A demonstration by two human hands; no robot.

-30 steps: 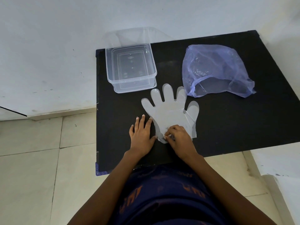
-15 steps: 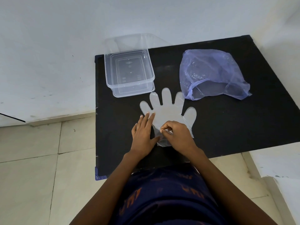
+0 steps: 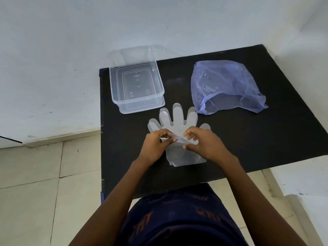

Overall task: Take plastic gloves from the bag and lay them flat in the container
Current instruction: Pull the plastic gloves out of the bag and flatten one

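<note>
Your left hand (image 3: 156, 145) pinches a thin film layer of the plastic glove (image 3: 179, 125) | your right hand (image 3: 204, 144) pinches the same layer | glove lies flat on the black table (image 3: 248, 139), fingers toward the empty container (image 3: 136, 86) just beyond it | purple bag (image 3: 227, 89) right of container

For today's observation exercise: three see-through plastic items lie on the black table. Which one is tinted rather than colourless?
The bag, at the far right: it is bluish-purple, while the container and the glove are colourless.
</note>
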